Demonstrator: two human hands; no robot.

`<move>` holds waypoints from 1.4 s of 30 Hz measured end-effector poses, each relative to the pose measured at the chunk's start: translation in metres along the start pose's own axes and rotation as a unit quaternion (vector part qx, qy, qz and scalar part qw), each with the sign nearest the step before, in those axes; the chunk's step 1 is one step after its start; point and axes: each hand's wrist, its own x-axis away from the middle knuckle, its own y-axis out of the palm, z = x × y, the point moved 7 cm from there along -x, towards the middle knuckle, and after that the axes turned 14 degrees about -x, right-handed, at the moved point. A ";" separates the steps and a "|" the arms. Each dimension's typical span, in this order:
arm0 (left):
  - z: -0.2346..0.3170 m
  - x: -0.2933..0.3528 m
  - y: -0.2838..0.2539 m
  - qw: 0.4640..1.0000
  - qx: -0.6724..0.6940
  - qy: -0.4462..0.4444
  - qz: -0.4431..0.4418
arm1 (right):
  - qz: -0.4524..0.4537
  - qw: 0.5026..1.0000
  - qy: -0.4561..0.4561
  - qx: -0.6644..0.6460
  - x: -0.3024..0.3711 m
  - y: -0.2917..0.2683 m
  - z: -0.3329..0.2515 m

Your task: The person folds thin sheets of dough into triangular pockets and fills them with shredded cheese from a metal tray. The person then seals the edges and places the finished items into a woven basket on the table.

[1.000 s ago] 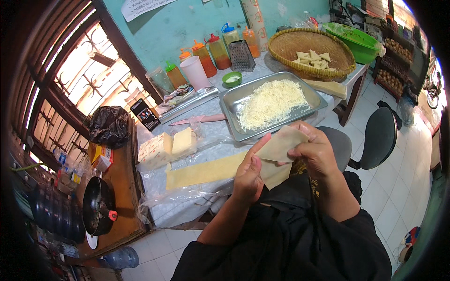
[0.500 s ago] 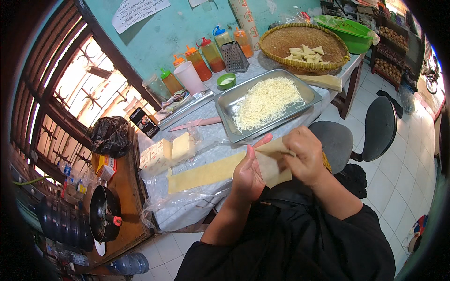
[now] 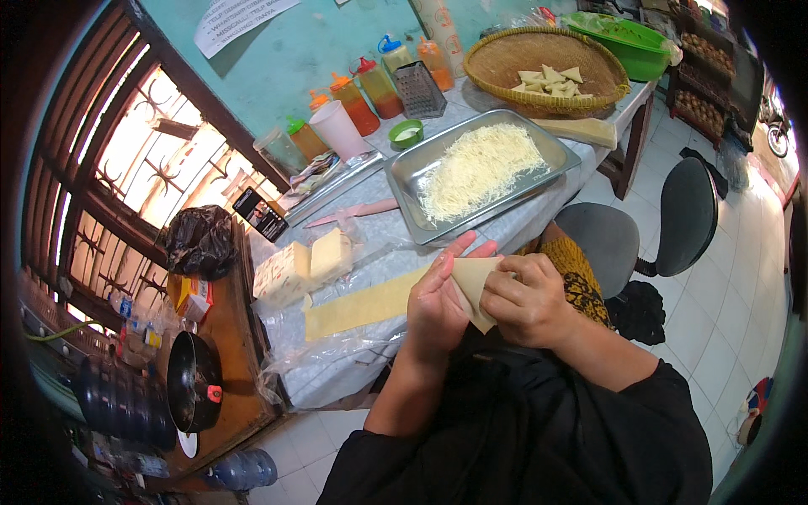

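A pale dough wrapper point(image 3: 473, 284) is held between my two hands just past the table's near edge, folded into a pointed shape. My left hand point(image 3: 438, 301) supports it along the thumb and palm, its fingertips stretched out beyond. The right hand's point(image 3: 528, 301) curled fingers pinch the wrapper's right side. Whether any filling lies inside the fold cannot be seen. Left of my hands, a long strip of dough sheet point(image 3: 366, 307) lies on clear plastic. Grated cheese point(image 3: 488, 168) is heaped in a metal tray point(image 3: 557, 158) beyond my hands.
Cheese blocks point(image 3: 330, 254) and a pink-handled knife point(image 3: 353, 212) lie on the table's left part. Behind the tray stand a box grater point(image 3: 421, 89), a small green bowl point(image 3: 406, 135) and sauce bottles point(image 3: 353, 105). A woven basket point(image 3: 547, 57) holds folded triangles. A chair point(image 3: 598, 248) stands at right.
The wrapper has been folded over into a smaller, pointed shape. My right hand has moved down and slightly left, closer to the left hand.
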 end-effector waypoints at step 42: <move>-0.011 -0.005 0.014 0.949 -0.259 -0.073 -0.164 | -0.085 0.964 0.187 -0.172 -0.033 -0.022 0.082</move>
